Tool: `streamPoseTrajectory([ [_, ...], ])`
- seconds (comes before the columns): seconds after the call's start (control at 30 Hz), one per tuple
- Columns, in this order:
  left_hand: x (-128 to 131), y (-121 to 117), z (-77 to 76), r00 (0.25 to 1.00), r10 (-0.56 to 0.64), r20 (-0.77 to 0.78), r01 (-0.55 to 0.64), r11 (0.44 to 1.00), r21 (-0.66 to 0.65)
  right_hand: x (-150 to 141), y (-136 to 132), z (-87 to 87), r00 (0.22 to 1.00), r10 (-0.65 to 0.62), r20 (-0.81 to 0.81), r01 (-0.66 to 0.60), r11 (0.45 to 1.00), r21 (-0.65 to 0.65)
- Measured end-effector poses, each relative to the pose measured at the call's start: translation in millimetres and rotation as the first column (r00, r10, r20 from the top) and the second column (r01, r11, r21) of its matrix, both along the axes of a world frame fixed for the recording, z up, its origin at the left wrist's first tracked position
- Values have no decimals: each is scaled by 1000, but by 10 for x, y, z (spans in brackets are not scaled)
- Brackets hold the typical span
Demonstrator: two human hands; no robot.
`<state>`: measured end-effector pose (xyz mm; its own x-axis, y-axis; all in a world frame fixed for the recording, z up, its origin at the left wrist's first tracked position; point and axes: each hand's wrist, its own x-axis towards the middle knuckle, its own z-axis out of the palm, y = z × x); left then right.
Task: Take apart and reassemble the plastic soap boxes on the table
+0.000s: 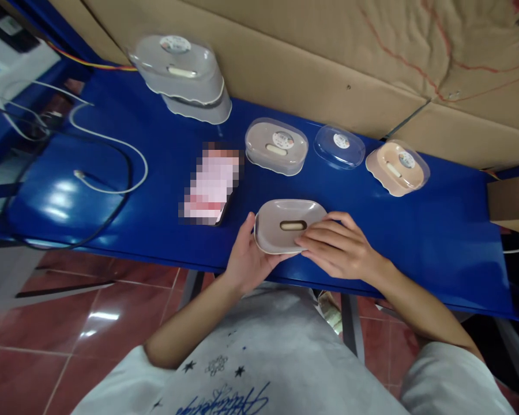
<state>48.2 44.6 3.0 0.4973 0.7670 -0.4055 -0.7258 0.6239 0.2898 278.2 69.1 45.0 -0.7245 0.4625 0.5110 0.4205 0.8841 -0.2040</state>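
A greyish-beige oval plastic box [270, 225] with a small slot in its sunken top is held above the front edge of the blue table. My left hand [248, 259] cradles it from below on the left, thumb up along its side. My right hand [341, 248] grips the right end, fingers bent over the near rim; its thumb is hidden. Behind the held box, a loose clear lid [339, 148] with a round label lies on the table. To its left stands a similar grey box [263, 147] under a clear lid, and to its right a peach box [383, 173], also lidded.
Stacked grey boxes [199, 106] stand at the back left. A blurred-out phone-like slab [211, 187] lies left of my hands. White and black cables [145, 167] loop over the table's left part. A cardboard box [508, 202] sits at the right end, and brown sheeting [294, 69] lines the back.
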Motion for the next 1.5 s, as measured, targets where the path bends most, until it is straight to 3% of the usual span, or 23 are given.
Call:
streamPoseTrajectory([
  [0.33, 29, -9, -31, 995, 96, -2, -96, 995, -12, 0, -42, 27, 985, 0, 174, -32, 983, 179],
  [0.7, 45, -40, -54, 978, 206, 12, -207, 978, 23, -77, -57, -70, 971, -54, 231, -17, 955, 295],
  [0.87, 35, -23, -12, 981, 189, 31, -189, 982, -19, -107, -59, -106, 963, -60, 263, -11, 966, 260],
  [1.0, 29, -6, 13, 980, 198, 10, -197, 977, -77, 22, 95, -193, 996, 13, 83, -16, 999, 35],
  [1.1, 27, -13, 9, 979, 204, -4, -203, 976, -80, 209, 350, -279, 976, -213, -34, 209, 973, -96],
  [1.17, 24, -20, 8, 981, 193, -9, -193, 979, -64, 330, 541, -336, 903, -430, 3, 427, 895, -128],
  [1.23, 21, -25, 14, 985, 172, -15, -172, 984, -48, 418, 692, -391, 829, -548, 109, 558, 818, -137],
  [1.33, 17, -26, 23, 989, 149, -25, -150, 988, -31, 472, 767, -441, 771, -591, 237, 629, 767, -131],
  [1.5, 24, -26, -1, 995, 95, -31, -95, 995, -9, 474, 674, -443, 773, -600, 207, 625, 776, -84],
])
